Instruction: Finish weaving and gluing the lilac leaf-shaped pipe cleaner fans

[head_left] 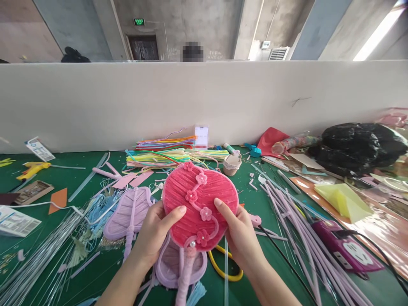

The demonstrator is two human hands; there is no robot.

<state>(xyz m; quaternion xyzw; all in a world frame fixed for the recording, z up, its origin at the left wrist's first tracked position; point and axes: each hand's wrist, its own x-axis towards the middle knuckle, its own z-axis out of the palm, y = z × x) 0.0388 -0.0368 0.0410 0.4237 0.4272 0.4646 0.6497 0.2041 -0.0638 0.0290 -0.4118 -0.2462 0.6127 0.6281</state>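
I hold a pink heart-shaped fan [199,199] made of pipe cleaners, with small pink flowers and a pearl on its face. My left hand [156,231] grips its lower left edge, thumb on the front. My right hand [239,231] grips its lower right edge, thumb also on the front. The fan's pale lilac handle [185,278] hangs down between my wrists. Under it on the green table [105,272] lie lilac fans, one [127,212] to the left and another [168,263] directly below.
Bundled coloured pipe cleaners [165,153] lie behind the fan, long lilac ones [299,229] to the right. A yellow glue gun [32,170], metal wires [38,259], yellow-handled scissors [223,267], a purple power strip [347,250] and a black bag [357,146] surround it. A white partition [204,97] backs the table.
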